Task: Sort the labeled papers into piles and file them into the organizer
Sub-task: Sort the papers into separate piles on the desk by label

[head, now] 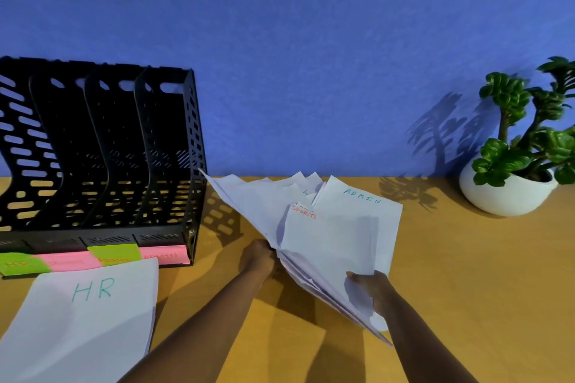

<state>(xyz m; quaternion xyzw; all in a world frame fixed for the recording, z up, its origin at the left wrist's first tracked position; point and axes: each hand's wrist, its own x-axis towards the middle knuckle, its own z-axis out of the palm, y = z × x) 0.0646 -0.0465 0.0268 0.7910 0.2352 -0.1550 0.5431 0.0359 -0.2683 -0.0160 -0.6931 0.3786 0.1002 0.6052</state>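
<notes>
A fanned stack of white papers [326,227] is held above the wooden desk at the centre. One sheet reads SPORTS in red, another ADMIN in green. My left hand [258,258] grips the stack's lower left corner. My right hand [371,288] pinches the lower right edge, thumb on top. A pile of white sheets marked HR [84,317] lies flat at the lower left. Behind it stands a black slotted organizer [102,152] with empty compartments and green and pink labels [93,258] along its front.
A white pot with a green plant [510,186] stands at the back right against the blue wall. The wooden desk [466,274] stretches to the right of my hands.
</notes>
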